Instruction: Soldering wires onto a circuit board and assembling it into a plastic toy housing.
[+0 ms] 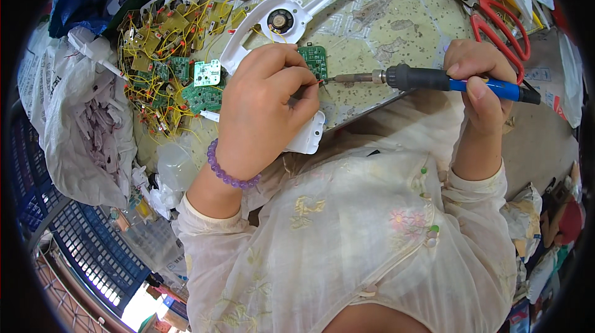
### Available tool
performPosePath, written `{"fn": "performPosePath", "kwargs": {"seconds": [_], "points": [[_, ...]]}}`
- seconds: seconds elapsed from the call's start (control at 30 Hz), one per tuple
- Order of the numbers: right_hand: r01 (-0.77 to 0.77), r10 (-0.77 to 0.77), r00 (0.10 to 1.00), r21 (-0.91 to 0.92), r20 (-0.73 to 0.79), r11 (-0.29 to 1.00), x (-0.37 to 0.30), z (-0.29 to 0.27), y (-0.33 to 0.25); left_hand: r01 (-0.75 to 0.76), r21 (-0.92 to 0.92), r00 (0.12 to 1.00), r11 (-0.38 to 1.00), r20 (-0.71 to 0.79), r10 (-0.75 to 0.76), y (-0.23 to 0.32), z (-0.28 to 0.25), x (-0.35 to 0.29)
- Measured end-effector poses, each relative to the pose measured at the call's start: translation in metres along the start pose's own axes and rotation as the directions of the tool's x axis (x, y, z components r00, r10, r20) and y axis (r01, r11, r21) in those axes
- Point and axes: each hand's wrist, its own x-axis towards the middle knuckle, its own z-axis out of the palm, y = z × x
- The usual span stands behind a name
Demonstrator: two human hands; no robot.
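Note:
My right hand (483,79) is wrapped round the blue and black handle of a soldering iron (416,78). The iron points left, and its tip meets the lower right edge of a small green circuit board (314,62) or sits very close to it. Beside that board my left hand (268,94) is closed, thumb and forefinger pinched together; whatever they grip is hidden. Beneath and around this hand lies a white plastic housing (310,138), partly covered. Another white housing part with a round black speaker (280,21) rests just beyond my left hand.
Left of my hands spreads a heap of circuit boards with yellow wires (155,42). Red-handled scissors (501,29) lie at the far right. A plastic bag of white parts (93,116) stands at the left, above a blue crate (87,246). The table's near edge (365,113) runs below the iron.

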Motion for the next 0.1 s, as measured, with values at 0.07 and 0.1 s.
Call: {"fn": "performPosePath", "kwargs": {"seconds": [0.07, 0.1], "points": [[-0.011, 0.011, 0.999, 0.020, -0.036, 1.000, -0.0004, 0.0009, 0.0000, 0.005, -0.003, 1.000, 1.000, -0.001, -0.005, -0.0004, -0.0001, -0.0004], [-0.011, 0.012, 0.999, 0.020, -0.035, 1.000, 0.0000, 0.0011, 0.0001, 0.005, -0.005, 1.000, 1.000, -0.002, -0.005, -0.0005, 0.0001, -0.0005]]}}
